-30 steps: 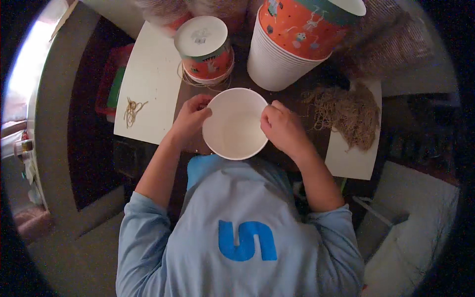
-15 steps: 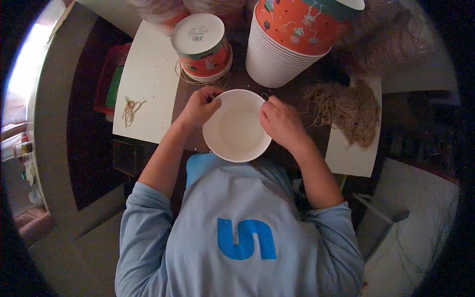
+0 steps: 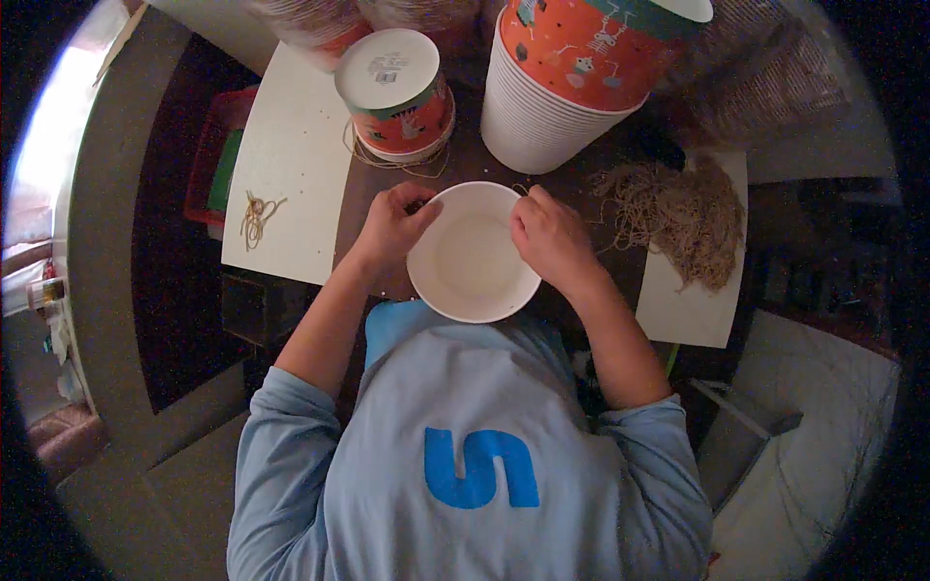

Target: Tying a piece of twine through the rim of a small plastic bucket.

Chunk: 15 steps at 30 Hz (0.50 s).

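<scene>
A white round paper bucket (image 3: 474, 257) is held between my hands close to my body, its open top facing up and its inside bare. At its upper left rim my left hand (image 3: 397, 225) is closed, thumb over the edge and fingertips hidden outside the wall. My right hand (image 3: 552, 232) grips the right rim with bent fingers. A thin bit of string shows beside the right fingertips; I cannot tell whether they pinch it.
Beyond stand an upturned orange printed bucket (image 3: 392, 87) ringed with twine and a tall leaning stack of buckets (image 3: 542, 107). A tangled heap of brown twine (image 3: 683, 223) lies right, a small string bundle (image 3: 257, 220) left. A red crate (image 3: 205, 179) sits past the table's left edge.
The bucket has shifted slightly to the right and nearer to me. My left hand has moved with it, while my right hand stays almost in place at the rim.
</scene>
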Tool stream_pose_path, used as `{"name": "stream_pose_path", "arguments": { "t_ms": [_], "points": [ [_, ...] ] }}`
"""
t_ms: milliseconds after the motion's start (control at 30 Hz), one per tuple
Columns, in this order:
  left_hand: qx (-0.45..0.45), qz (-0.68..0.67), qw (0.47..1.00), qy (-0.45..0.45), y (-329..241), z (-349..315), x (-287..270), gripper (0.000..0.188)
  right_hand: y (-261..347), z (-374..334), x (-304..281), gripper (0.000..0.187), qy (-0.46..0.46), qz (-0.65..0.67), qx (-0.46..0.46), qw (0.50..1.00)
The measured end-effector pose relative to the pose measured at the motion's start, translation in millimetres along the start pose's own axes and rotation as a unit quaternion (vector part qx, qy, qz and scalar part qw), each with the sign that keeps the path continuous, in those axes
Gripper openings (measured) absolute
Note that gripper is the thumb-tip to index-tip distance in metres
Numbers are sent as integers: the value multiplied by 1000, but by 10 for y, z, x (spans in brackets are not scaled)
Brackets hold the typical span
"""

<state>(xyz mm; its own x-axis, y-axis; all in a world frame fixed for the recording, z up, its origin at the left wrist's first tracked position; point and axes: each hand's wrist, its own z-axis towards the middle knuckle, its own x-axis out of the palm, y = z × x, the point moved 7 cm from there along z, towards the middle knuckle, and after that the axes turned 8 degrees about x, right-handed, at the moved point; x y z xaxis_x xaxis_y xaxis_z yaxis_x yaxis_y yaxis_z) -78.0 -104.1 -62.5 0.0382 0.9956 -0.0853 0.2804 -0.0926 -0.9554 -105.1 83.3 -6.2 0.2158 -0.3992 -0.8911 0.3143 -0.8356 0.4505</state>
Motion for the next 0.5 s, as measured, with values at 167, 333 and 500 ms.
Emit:
{"name": "stream_pose_path", "arguments": {
  "t_ms": [167, 333, 500],
  "points": [
    [43, 69, 996, 31, -85, 22, 3, 19, -1, 6, 3, 9, -7, 5, 0, 1000],
    [40, 120, 992, -28, -15, 33, -12, 20, 30, 5, 4, 8, -19, 9, -18, 1000],
    [79, 293, 951, -54, -276, 0, 86, 20, -26, 1, 18, 9, -41, -3, -23, 999]
  ]
}}
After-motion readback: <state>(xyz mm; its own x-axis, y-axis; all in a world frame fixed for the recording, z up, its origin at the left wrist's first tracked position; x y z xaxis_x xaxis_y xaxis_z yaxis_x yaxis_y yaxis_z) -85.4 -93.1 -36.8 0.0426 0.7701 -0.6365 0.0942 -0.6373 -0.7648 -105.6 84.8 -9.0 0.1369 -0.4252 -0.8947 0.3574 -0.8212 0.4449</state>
